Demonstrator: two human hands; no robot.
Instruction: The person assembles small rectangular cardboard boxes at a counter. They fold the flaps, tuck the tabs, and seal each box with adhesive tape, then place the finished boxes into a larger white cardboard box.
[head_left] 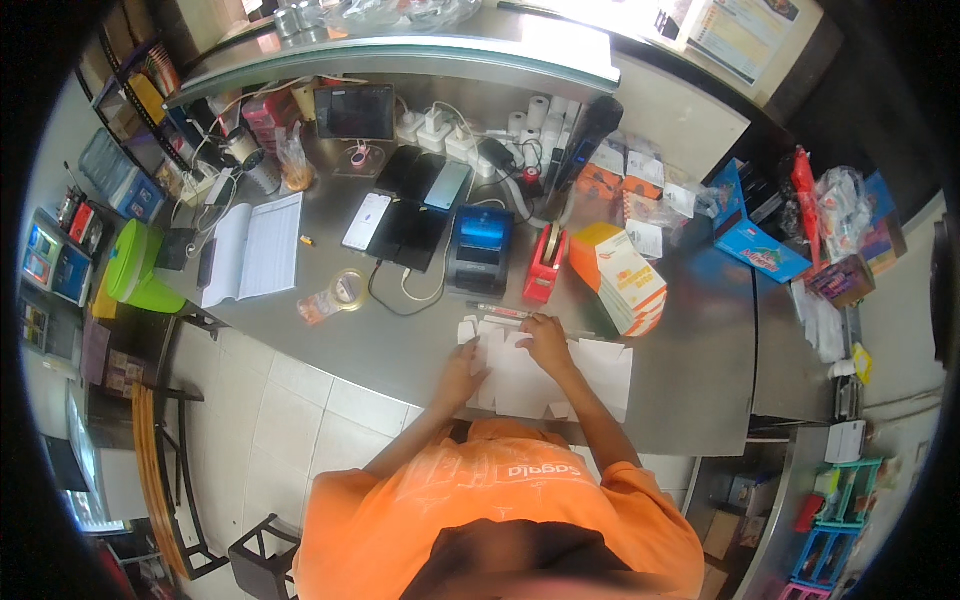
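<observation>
A white, partly folded cardboard box blank (598, 372) lies at the front edge of the steel counter, plain side up, with cut flaps along its edges. My left hand (463, 375) grips its left end, the fingers bent round a folded flap. Over the upper middle, my right hand (546, 343) has its fingers curled and pinching a flap near the far edge. Just beyond my right fingertips lies a marker pen (500, 311). A red tape dispenser (545, 262) and a formed orange-and-white carton (620, 280) stand behind the blank.
A dark receipt printer (481, 250) and several phones (410, 226) sit further back. On the left are a clear tape roll (348, 289), an open notebook (255, 248) and a green bin (140, 268). A blue box (758, 225) with bags stands at the right.
</observation>
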